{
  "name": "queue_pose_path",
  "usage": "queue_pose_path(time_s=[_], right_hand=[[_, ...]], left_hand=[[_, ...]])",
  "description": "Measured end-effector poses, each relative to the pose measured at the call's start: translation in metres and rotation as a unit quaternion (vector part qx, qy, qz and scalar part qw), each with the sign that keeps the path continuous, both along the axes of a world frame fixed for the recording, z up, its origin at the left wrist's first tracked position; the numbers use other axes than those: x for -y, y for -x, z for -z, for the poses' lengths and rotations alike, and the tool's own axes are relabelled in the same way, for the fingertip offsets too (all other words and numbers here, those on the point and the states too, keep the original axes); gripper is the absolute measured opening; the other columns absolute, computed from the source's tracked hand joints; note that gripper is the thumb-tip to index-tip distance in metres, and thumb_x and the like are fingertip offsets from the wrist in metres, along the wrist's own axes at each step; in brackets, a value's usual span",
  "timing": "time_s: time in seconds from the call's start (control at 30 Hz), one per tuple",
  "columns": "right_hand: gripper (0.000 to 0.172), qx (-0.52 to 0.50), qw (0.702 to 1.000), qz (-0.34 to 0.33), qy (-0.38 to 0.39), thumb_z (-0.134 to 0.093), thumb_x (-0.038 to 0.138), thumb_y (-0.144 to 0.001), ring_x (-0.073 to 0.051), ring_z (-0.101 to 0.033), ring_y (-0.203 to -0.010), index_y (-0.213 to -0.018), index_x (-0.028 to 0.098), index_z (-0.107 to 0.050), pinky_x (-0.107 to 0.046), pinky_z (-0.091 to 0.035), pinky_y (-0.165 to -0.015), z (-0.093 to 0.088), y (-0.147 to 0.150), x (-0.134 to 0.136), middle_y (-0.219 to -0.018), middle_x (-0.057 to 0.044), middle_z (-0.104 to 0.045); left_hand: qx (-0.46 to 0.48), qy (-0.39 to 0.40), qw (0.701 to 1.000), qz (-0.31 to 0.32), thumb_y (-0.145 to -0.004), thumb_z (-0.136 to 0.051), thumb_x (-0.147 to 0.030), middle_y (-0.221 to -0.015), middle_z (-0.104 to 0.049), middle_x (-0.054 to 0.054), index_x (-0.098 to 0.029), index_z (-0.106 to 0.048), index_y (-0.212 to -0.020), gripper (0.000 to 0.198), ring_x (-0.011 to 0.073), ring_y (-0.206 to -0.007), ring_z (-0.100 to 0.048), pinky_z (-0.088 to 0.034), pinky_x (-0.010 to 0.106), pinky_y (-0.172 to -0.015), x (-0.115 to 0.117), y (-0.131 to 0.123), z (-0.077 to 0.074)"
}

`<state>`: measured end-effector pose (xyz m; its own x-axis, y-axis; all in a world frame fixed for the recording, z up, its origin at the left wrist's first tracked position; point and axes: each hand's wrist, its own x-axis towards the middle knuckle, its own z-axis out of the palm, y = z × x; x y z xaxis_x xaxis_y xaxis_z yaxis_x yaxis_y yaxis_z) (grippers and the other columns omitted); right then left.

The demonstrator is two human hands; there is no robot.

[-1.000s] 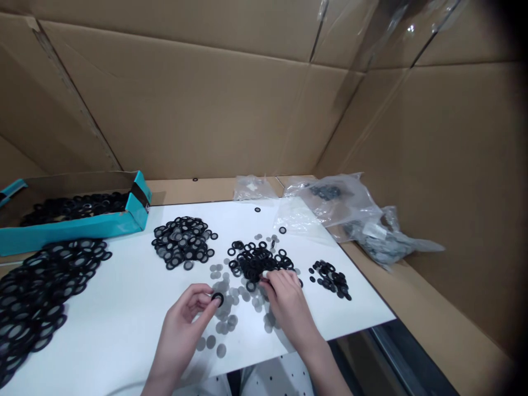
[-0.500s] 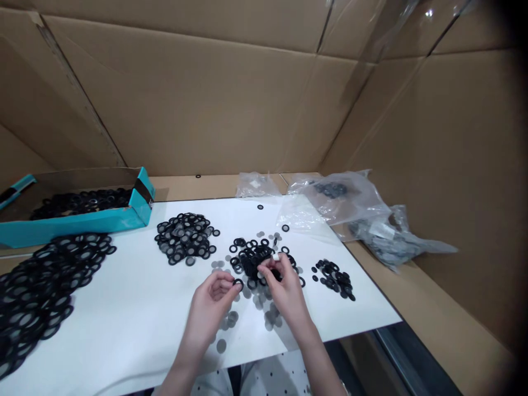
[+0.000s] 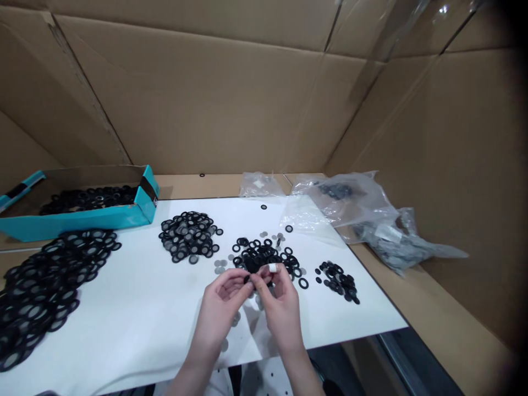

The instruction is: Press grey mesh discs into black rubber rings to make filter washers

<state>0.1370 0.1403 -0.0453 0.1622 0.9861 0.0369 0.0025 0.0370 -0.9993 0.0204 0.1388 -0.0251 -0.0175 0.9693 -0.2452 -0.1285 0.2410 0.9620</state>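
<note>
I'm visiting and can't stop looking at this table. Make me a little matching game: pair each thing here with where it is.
Things:
1. Teal cardboard tray
2. Clear plastic bag
3. Small heap of black rings
4. Left hand

Places:
A. Right end of the white board
B. Behind the board, far left
C. Raised above the board, near its middle
D. Behind the board, to the right

Pairs: 1-B, 2-D, 3-A, 4-C

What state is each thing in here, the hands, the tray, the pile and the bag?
Left hand: raised, pinching a small black ring
Right hand: raised beside it, one finger wrapped in white tape
Teal cardboard tray: open, holding black rings
Pile of black rings with mesh centres: heaped on the white board
Clear plastic bag: crumpled, dark rings inside
</note>
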Motion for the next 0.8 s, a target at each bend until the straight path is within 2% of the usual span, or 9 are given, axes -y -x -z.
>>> queue_pose_path(time_s=[0.1,0.2,0.3,0.43,0.6,0.7,0.8], right_hand=[[0.020,0.043,0.996,-0.080,-0.011,-0.046,0.039,-0.091,-0.015,-0.054,-0.079,-0.085,0.020,-0.051,-0.024,-0.044,-0.069,-0.005,-0.007,0.001,-0.084,-0.002,-0.056],[0.021,0.122,0.982,-0.140,-0.035,-0.046,0.036,-0.091,-0.015,-0.051,-0.079,-0.078,0.020,-0.050,-0.024,-0.041,-0.069,-0.012,-0.014,0.002,-0.081,-0.001,-0.052],[0.022,0.161,0.978,-0.128,-0.039,-0.048,0.033,-0.090,-0.014,-0.047,-0.074,-0.073,0.019,-0.046,-0.024,-0.038,-0.067,-0.013,-0.016,0.003,-0.075,0.001,-0.046],[0.026,0.103,0.990,-0.096,0.008,-0.047,0.038,-0.089,-0.014,-0.042,-0.070,-0.071,0.020,-0.042,-0.024,-0.036,-0.065,-0.006,-0.011,0.006,-0.071,0.002,-0.040],[0.028,0.044,0.995,-0.066,0.056,-0.047,0.043,-0.088,-0.014,-0.042,-0.068,-0.074,0.020,-0.043,-0.024,-0.037,-0.063,0.004,-0.001,0.013,-0.070,0.002,-0.041],[0.026,0.046,0.997,-0.049,0.041,-0.048,0.043,-0.089,-0.014,-0.044,-0.070,-0.077,0.020,-0.047,-0.024,-0.040,-0.065,0.008,0.005,0.020,-0.074,0.000,-0.045],[0.020,0.046,0.996,-0.074,0.009,-0.047,0.040,-0.090,-0.015,-0.048,-0.077,-0.086,0.020,-0.050,-0.025,-0.042,-0.071,0.011,0.007,0.024,-0.081,-0.001,-0.048]], left_hand=[[0.009,0.005,1.000,0.000,-0.067,-0.072,-0.030,-0.081,-0.068,0.003,-0.018,-0.061,-0.089,0.028,0.0172,-0.082,-0.064,-0.049,0.026,-0.076,-0.001,0.002,-0.003],[0.019,0.011,1.000,0.015,-0.065,-0.072,-0.026,-0.069,-0.066,-0.002,-0.018,-0.055,-0.094,0.034,0.0141,-0.071,-0.062,-0.048,0.024,-0.071,-0.002,0.004,-0.004],[0.016,0.024,0.999,0.031,-0.065,-0.072,-0.024,-0.061,-0.061,-0.005,-0.018,-0.052,-0.094,0.036,0.0104,-0.060,-0.056,-0.043,0.021,-0.061,-0.002,0.006,-0.004],[0.012,0.028,0.999,0.030,-0.061,-0.073,-0.020,-0.057,-0.056,-0.007,-0.018,-0.051,-0.086,0.033,0.0079,-0.054,-0.046,-0.037,0.020,-0.053,-0.001,0.008,-0.005],[0.037,0.044,0.998,0.008,-0.060,-0.074,-0.020,-0.062,-0.058,-0.006,-0.018,-0.049,-0.086,0.036,0.0072,-0.055,-0.045,-0.035,0.019,-0.053,-0.002,0.010,-0.009],[0.059,0.063,0.996,-0.008,-0.061,-0.075,-0.022,-0.064,-0.059,-0.005,-0.018,-0.049,-0.095,0.043,0.0082,-0.057,-0.048,-0.038,0.020,-0.056,-0.001,0.013,-0.008],[0.062,0.045,0.997,-0.007,-0.065,-0.074,-0.025,-0.073,-0.062,-0.001,-0.018,-0.053,-0.097,0.038,0.0110,-0.068,-0.054,-0.042,0.022,-0.064,0.000,0.016,-0.006]])
